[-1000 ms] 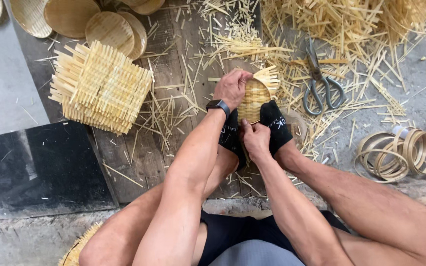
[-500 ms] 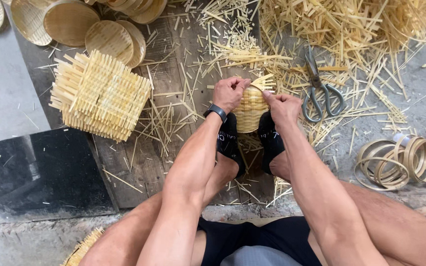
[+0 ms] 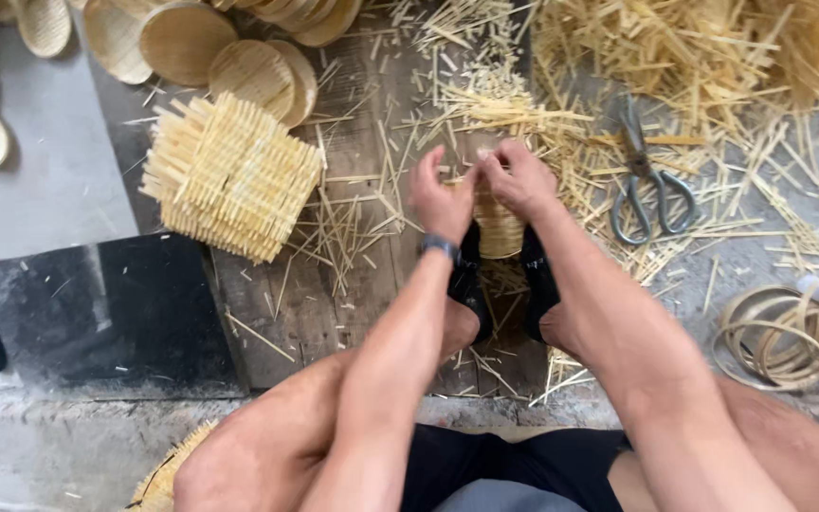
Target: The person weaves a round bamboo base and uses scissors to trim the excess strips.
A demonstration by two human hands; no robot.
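A small woven bamboo mat [image 3: 500,228] stands between my two feet in black shoes [image 3: 471,284] on a wooden board. My left hand [image 3: 440,197] and my right hand [image 3: 516,175] both grip its upper edge, fingers pinched on the strips. A dark watch band sits on my left wrist. Most of the weave is hidden behind my hands and feet.
A stack of square woven bamboo mats [image 3: 229,175] lies to the left. Round woven discs [image 3: 210,47] are piled at the top left. Scissors [image 3: 651,185] rest among loose bamboo strips [image 3: 694,85] on the right. Coiled bamboo rings [image 3: 789,332] sit far right. A black slab [image 3: 106,313] lies lower left.
My right hand rose from the lower edge of the weave to its top edge beside my left hand. The camera view shifted closer and slightly downward.
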